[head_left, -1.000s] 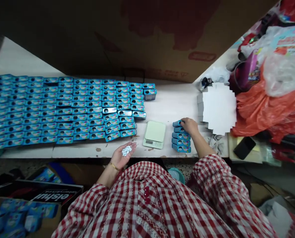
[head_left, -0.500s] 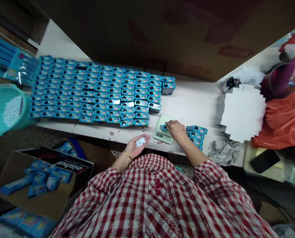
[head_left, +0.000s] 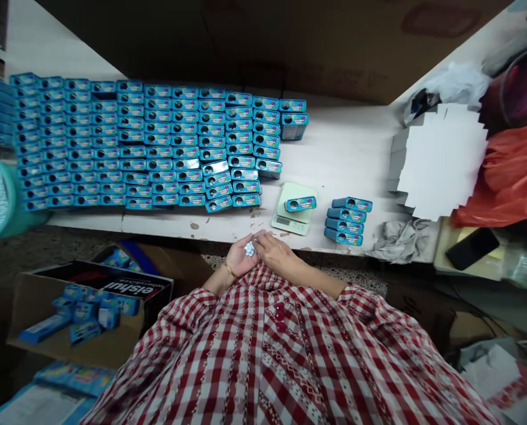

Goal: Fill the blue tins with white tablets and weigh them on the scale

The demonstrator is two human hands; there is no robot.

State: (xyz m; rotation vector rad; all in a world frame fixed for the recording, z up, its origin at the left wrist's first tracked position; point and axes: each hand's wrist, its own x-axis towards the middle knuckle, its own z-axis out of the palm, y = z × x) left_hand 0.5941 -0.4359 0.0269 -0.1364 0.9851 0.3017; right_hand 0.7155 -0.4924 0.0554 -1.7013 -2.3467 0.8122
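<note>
My left hand [head_left: 238,256] is cupped palm up at the table's front edge and holds a small heap of white pellet-like candies [head_left: 250,248]. Over that palm, my right hand [head_left: 276,251] has its fingers drawn together at the candies; whether any are pinched is too small to see. Beyond the hands, a small blue tin [head_left: 300,203] rests on the pale digital scale [head_left: 290,225]. A short stack of similar blue tins [head_left: 345,222] stands to the right of the scale.
Rows of many blue tins [head_left: 159,152] cover the table's left. A teal basin [head_left: 10,206] of white pellets is at far left, above a carton [head_left: 126,339] of blue packs. White cards [head_left: 443,162], a crumpled cloth [head_left: 399,241] and a phone [head_left: 472,239] lie right.
My right hand has let go of the blue tin on the scale and moved left and nearer to me, to my left palm. The camera view has shifted.
</note>
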